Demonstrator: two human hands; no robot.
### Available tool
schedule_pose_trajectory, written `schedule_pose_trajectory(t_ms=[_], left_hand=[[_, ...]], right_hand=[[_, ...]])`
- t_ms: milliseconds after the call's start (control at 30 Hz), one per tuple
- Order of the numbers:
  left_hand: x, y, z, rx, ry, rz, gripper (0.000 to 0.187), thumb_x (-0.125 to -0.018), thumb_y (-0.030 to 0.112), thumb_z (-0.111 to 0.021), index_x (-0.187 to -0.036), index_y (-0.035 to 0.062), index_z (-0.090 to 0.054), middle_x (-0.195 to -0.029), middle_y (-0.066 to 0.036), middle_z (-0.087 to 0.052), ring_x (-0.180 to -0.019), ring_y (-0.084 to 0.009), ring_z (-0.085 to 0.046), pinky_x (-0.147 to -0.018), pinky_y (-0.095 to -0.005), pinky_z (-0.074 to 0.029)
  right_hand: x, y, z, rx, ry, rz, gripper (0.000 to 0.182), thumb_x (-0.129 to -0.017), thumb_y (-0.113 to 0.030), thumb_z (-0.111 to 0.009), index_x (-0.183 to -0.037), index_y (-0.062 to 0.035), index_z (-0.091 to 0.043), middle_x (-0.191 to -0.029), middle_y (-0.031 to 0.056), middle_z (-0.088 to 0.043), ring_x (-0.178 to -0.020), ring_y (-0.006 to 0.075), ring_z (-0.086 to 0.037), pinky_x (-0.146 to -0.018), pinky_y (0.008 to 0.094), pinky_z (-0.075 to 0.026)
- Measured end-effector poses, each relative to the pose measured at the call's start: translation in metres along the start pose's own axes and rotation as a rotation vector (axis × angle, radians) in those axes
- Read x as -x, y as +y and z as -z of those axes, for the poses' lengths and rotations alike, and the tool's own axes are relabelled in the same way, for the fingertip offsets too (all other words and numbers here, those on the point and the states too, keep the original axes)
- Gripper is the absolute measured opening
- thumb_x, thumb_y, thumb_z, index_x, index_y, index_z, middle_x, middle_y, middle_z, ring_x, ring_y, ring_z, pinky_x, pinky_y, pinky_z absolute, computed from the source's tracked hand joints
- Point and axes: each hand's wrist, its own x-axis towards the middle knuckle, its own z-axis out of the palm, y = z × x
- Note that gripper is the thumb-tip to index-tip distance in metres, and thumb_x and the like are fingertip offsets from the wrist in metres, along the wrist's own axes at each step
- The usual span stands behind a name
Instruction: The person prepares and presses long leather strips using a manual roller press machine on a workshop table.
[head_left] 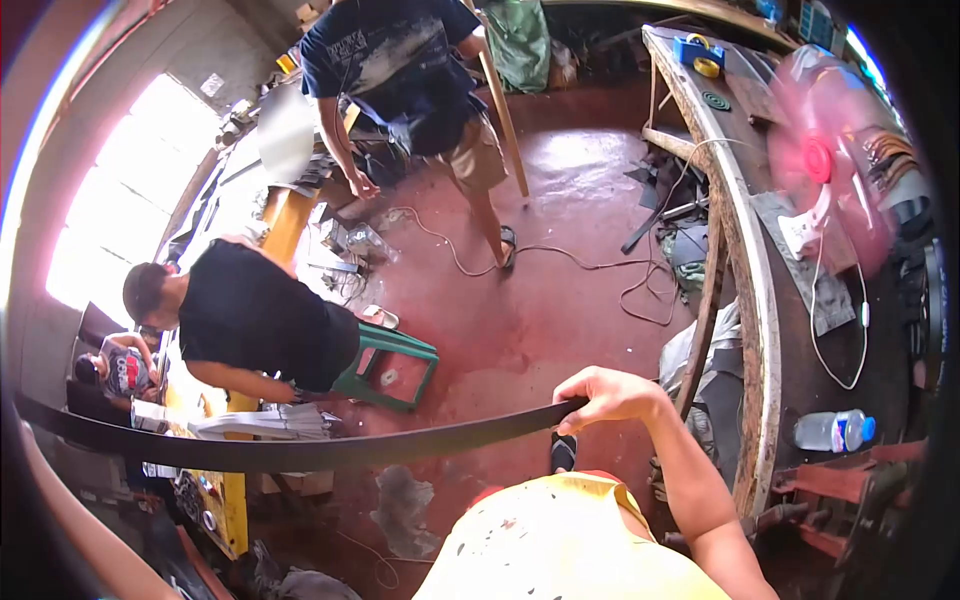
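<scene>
A long black strap [300, 452] stretches across the view in front of the yellow shirt, sagging slightly in its middle. Its right end is pinched between the thumb and fingers of my right hand [610, 397]. Toward the far left edge the strap runs up to where my left arm [90, 515] rises. The fingers of my left hand are hidden in the dark border, so its grip cannot be made out. Below the strap lies the red floor [490, 350].
A person in black sits on a green stool [400, 375] at the left bench. Another person walks ahead, near a cable [570, 262]. On the right, a workbench [765, 330] holds a pink fan [818, 160] and a water bottle [835, 431]. Someone else is at far left.
</scene>
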Motion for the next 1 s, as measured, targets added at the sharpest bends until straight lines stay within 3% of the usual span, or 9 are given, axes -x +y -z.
schedule_pose_trajectory(t_ms=[100, 300, 367, 400, 467, 600, 633, 767, 1000], left_hand=[[-0.015, -0.037, -0.026, -0.38, -0.106, -0.119, 0.038, -0.082, 0.015, -0.084, -0.107, -0.011, -0.071, -0.105, -0.024, -0.073, -0.085, -0.0327, -0.067, -0.082, -0.0466, -0.055], [-0.009, -0.062, -0.106, -0.464, -0.108, -0.072, 0.036, -0.083, 0.017, -0.082, -0.104, -0.0098, -0.071, -0.102, -0.024, -0.073, -0.083, -0.0326, -0.067, -0.08, -0.0466, -0.054], [-0.001, -0.068, -0.145, -0.461, -0.105, -0.049, 0.035, -0.084, 0.018, -0.082, -0.103, -0.0094, -0.071, -0.1, -0.023, -0.072, -0.082, -0.0326, -0.067, -0.08, -0.0467, -0.054], [-0.001, -0.068, -0.163, -0.456, -0.105, -0.041, 0.035, -0.084, 0.018, -0.081, -0.102, -0.0092, -0.071, -0.1, -0.023, -0.072, -0.082, -0.0326, -0.066, -0.079, -0.0467, -0.054], [-0.004, -0.067, -0.198, -0.438, -0.09, -0.031, 0.034, -0.084, 0.019, -0.081, -0.102, -0.0088, -0.071, -0.099, -0.023, -0.072, -0.081, -0.0325, -0.066, -0.079, -0.0467, -0.054], [0.014, -0.077, -0.279, -0.415, -0.095, 0.035, 0.033, -0.085, 0.02, -0.08, -0.1, -0.008, -0.07, -0.096, -0.022, -0.072, -0.08, -0.0324, -0.066, -0.078, -0.0467, -0.054], [0.02, -0.078, -0.296, -0.413, -0.102, 0.06, 0.033, -0.085, 0.02, -0.079, -0.099, -0.0078, -0.07, -0.096, -0.022, -0.072, -0.079, -0.0324, -0.066, -0.078, -0.0467, -0.054], [0.042, -0.066, -0.383, -0.348, -0.125, 0.105, 0.032, -0.086, 0.022, -0.078, -0.098, -0.007, -0.07, -0.094, -0.021, -0.072, -0.078, -0.0323, -0.066, -0.076, -0.0468, -0.053], [0.113, -0.021, -0.533, -0.23, -0.183, 0.225, 0.031, -0.087, 0.024, -0.076, -0.094, -0.0056, -0.07, -0.089, -0.02, -0.071, -0.076, -0.0322, -0.065, -0.075, -0.0468, -0.053]], right_hand=[[-0.003, -0.031, 0.035, 0.103, 0.087, 0.001, 0.025, -0.084, -0.024, -0.084, -0.094, -0.0041, -0.072, -0.075, -0.0038, -0.064, -0.073, 0.0048, -0.054, -0.065, 0.026, -0.043], [-0.036, -0.067, 0.092, 0.279, 0.24, 0.044, 0.03, -0.078, -0.024, -0.087, -0.094, -0.004, -0.071, -0.072, 0.0041, -0.065, -0.067, 0.0121, -0.057, -0.063, 0.0301, -0.045], [-0.054, -0.078, 0.114, 0.398, 0.31, 0.057, 0.027, -0.075, -0.021, -0.086, -0.093, -0.0063, -0.072, -0.076, 0.0085, -0.068, -0.07, 0.0215, -0.063, -0.067, 0.0346, -0.048], [-0.067, -0.081, 0.125, 0.394, 0.306, 0.065, 0.027, -0.075, -0.021, -0.086, -0.093, -0.0063, -0.072, -0.076, 0.0085, -0.068, -0.07, 0.0215, -0.063, -0.067, 0.0346, -0.048], [-0.092, -0.083, 0.154, 0.685, 0.421, 0.156, 0.027, -0.075, -0.022, -0.082, -0.096, -0.0074, -0.073, -0.079, 0.0119, -0.068, -0.075, 0.0328, -0.067, -0.069, 0.0427, -0.051], [-0.134, -0.103, 0.205, 0.797, 0.553, 0.102, 0.021, -0.075, -0.017, -0.08, -0.093, -0.0093, -0.073, -0.081, 0.0083, -0.07, -0.083, 0.0296, -0.067, -0.077, 0.0407, -0.051], [-0.143, -0.102, 0.218, 0.814, 0.597, 0.149, 0.025, -0.069, -0.014, -0.086, -0.092, -0.0121, -0.075, -0.081, 0.0049, -0.07, -0.08, 0.0272, -0.066, -0.075, 0.0393, -0.05], [-0.172, -0.112, 0.266, 0.808, 0.726, 0.165, 0.029, -0.066, -0.011, -0.086, -0.093, -0.0097, -0.074, -0.084, 0.0059, -0.071, -0.08, 0.0275, -0.066, -0.076, 0.0394, -0.05], [-0.21, -0.105, 0.374, 0.764, 0.881, 0.011, 0.025, -0.069, -0.009, -0.08, -0.093, -0.0098, -0.073, -0.088, 0.0066, -0.072, -0.087, 0.027, -0.066, -0.082, 0.0395, -0.051]])
